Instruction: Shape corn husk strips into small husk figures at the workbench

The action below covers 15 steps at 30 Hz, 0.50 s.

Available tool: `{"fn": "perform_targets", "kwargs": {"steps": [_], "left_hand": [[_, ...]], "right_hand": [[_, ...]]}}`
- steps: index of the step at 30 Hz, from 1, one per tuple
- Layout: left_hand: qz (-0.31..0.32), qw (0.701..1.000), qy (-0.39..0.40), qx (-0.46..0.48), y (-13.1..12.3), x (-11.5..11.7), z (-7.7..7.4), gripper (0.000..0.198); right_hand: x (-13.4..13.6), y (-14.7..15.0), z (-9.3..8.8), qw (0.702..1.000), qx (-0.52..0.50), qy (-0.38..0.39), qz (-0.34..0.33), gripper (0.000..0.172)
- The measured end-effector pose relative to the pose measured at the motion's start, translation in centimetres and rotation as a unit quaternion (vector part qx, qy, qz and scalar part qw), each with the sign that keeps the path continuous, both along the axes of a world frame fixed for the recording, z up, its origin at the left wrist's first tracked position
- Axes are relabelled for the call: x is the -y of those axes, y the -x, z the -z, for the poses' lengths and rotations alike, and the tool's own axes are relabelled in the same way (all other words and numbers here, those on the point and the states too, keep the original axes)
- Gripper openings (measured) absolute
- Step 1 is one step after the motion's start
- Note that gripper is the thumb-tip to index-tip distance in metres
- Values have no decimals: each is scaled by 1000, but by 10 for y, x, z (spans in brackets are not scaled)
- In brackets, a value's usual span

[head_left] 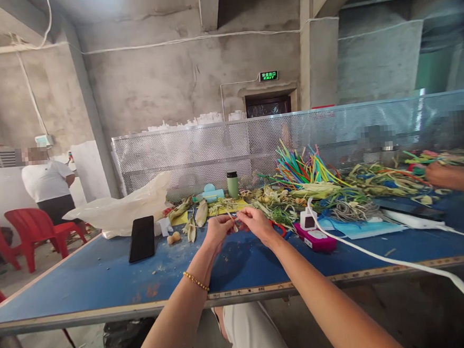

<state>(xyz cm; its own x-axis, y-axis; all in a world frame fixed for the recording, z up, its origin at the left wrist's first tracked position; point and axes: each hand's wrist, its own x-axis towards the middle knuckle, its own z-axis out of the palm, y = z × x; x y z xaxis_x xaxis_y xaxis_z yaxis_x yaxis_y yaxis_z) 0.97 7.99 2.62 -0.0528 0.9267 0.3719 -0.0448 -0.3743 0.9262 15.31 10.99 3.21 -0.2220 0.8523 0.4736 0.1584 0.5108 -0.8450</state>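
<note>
At the far left, a person in a white shirt (49, 179) is standing behind red chairs (31, 225). On the blue surface (85, 287), a large pale plastic bag (121, 211) is lying near the left edge, and a black phone (141, 238) is resting just before it. To the right, small brown round pieces (173, 238) and a dry husk (201, 213) are lying near the left hand (219, 230). Its fingers are pinching a thin pale strip (229, 215), which is staying between both hands, above the surface. Behind them, a green bottle (233, 185) is standing upright. The right hand (256, 225) is meeting the left one, and its fingers are also closing together at the strip. Farther right, coloured sticks (303, 163) are spreading from a pile, a magenta box (316, 238) is lying below a white plug (309, 220), and another person's hand (442, 175) is reaching in; what it is grasping, one cannot tell.
</note>
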Motion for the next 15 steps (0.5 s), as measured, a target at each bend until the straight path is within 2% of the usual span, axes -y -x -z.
{"fn": "perform_targets", "kwargs": {"steps": [4, 8, 11, 15], "left_hand": [[25, 999, -16, -30, 0, 0, 3, 17], [15, 999, -9, -35, 0, -1, 6, 22], [36, 999, 2, 30, 1, -1, 4, 34], [89, 988, 38, 120, 3, 3, -1, 34]], "right_hand": [[3, -2, -4, 999, 28, -29, 0, 26], [2, -1, -3, 999, 38, -22, -30, 18], [2, 0, -3, 999, -16, 18, -41, 16], [5, -1, -6, 994, -71, 51, -66, 18]]}}
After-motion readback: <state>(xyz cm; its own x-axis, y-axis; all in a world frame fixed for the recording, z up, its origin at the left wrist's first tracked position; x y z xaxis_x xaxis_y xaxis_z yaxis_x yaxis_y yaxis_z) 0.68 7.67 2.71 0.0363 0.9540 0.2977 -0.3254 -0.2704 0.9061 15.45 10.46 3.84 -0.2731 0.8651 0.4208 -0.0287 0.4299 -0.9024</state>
